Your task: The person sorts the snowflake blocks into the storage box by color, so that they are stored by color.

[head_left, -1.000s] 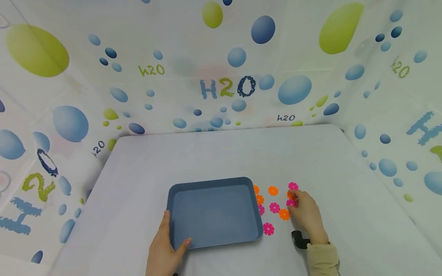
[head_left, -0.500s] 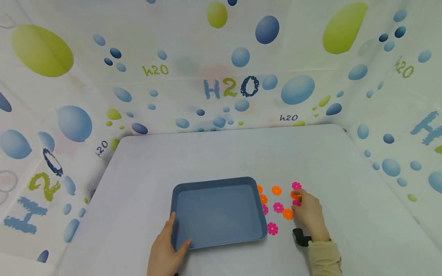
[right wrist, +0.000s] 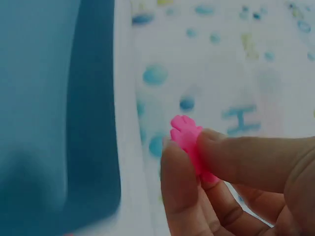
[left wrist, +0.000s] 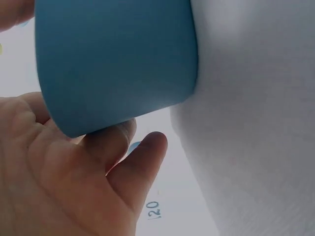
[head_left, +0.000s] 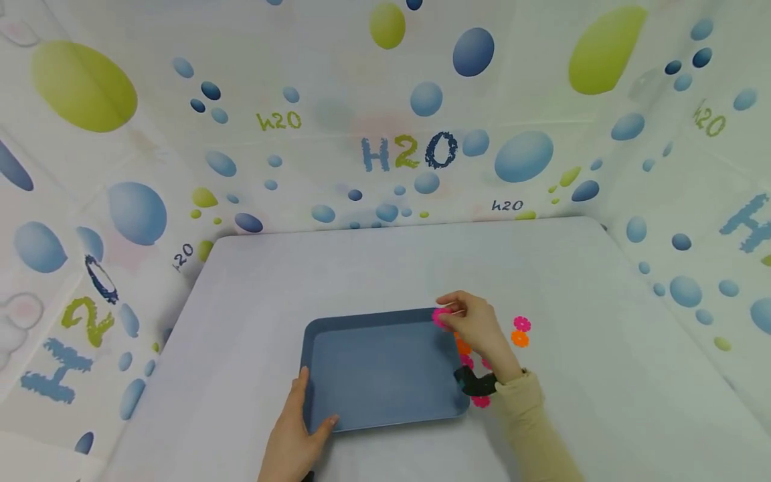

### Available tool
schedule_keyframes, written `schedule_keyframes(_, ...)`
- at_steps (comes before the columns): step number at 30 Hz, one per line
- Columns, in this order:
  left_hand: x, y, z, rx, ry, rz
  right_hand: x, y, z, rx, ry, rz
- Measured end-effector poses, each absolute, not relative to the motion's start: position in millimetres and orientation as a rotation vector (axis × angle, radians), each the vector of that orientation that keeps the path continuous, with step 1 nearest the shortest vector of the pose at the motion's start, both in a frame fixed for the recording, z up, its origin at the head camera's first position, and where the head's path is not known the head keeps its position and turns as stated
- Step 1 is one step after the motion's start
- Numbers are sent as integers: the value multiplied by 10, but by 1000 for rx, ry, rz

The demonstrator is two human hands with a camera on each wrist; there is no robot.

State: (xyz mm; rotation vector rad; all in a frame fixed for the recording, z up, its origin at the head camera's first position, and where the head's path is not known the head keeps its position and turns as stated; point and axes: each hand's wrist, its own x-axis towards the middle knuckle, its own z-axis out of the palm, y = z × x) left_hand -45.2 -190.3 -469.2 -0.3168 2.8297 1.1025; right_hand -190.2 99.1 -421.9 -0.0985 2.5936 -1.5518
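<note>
While the left hand point(head_left: 292, 428) holds the blue-gray tray point(head_left: 385, 375) by its near left corner in the head view, the right hand point(head_left: 476, 325) pinches a pink flower disc point(head_left: 441, 316) by the far right corner. More discs, like an orange flower disc point(head_left: 520, 338), lie on the white desk point(head_left: 361, 268). The left hold should be snug, so the tray can't slide. In the left wrist view, fingers press against the tray's edge. In the right wrist view, the thumb and finger squeeze the pink disc beside the tray. A soft pinch, higher than the rim, should avoid bumps.
</note>
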Motion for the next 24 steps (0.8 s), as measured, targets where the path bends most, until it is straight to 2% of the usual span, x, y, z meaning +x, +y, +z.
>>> schedule_keyframes(5, -451, -1942, -4693, -316, 2816, 1158, -2067, 373, -4259, -248, 2328, -1663)
schedule_keyframes(10, -456, -1912, -4734, -274, 2830, 1223, -2111, -87, -4457, -268, 2131, -1683)
schedule_keyframes(16, -447, -1867, -4762, -201, 2917, 1200, -2064, -458, -4668, -229, 2093, -1668)
schedule_keyframes(24, -429, -1899, -4732, -180, 2986, 1165, -1981, -827, -4742, -185, 2169, -1666)
